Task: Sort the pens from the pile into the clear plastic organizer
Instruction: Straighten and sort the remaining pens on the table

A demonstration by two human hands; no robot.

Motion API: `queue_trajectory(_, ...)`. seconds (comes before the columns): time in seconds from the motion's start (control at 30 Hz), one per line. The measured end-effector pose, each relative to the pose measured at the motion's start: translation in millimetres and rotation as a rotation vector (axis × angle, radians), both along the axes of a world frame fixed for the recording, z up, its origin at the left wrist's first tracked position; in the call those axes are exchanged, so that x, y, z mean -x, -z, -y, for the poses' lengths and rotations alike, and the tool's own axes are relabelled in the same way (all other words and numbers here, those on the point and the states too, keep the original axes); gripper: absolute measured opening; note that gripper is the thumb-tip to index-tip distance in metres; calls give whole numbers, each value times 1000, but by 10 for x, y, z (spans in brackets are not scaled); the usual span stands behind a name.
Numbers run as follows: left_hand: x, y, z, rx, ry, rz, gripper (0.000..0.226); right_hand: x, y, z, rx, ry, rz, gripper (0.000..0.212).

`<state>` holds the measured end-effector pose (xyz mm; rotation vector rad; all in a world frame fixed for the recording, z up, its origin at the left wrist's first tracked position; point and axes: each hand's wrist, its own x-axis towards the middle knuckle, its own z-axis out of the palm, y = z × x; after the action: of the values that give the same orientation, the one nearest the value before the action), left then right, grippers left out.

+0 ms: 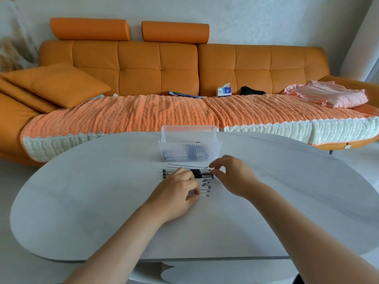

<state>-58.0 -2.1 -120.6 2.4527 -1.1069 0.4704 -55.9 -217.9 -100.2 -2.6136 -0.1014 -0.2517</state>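
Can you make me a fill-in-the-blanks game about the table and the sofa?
1. The left hand and right hand both touch a pile of ____.
2. The pile lies on a white ____.
3. Beyond the pile stands a clear plastic ____.
4. The sofa is coloured ____.

Missing words: pens; table; organizer; orange.

Orange sofa (180, 64); tissue box (224, 91), pink cloth (328, 95) on it.
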Motion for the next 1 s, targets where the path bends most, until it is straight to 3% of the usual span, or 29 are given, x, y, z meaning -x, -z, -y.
queue_trajectory(0.2,-55,52,-16,-22,-38,3,29,-87,39,-96,141,6,-39,21)
queue_trajectory(0.37,-105,90,-15,-31,-53,-16,28,-103,5,-96,113,9,-30,8)
queue_trajectory(0.63,-141,83,-13,-28,-74,-48,28,-74,-19,-97,136,-26,-50,13)
queue_trajectory(0.8,-159,30,-17,-5,-117,-18,33,-76,-5,-73,12,-28,-68,11)
queue_trajectory(1.0,-202,-49,-36,-28,-210,166,39,-19,-126,-18,-142,-89,2,12)
